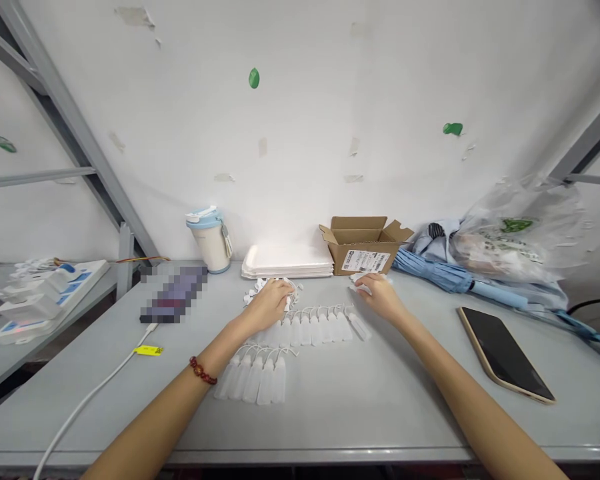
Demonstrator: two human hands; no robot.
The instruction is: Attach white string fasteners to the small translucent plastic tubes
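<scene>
Arms (163, 420) forward, left fingers (280, 287) bent over pile (253, 291), hold unclear; right fingers (373, 283) around plastic (359, 277).

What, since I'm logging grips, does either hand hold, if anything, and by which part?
Can't tell: left hand at white pile, right hand at cloudy plastic, both hiding any grip.

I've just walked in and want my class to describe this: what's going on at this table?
A person is handling small items with both bare hands. The left hand is at a pile of white pieces; the right hand is at some translucent pieces in front of an open cardboard box. Whether either hand grips anything is unclear. Translucent tags with strings lie in two rows: a back row and a shorter front row nearer the person.
</scene>
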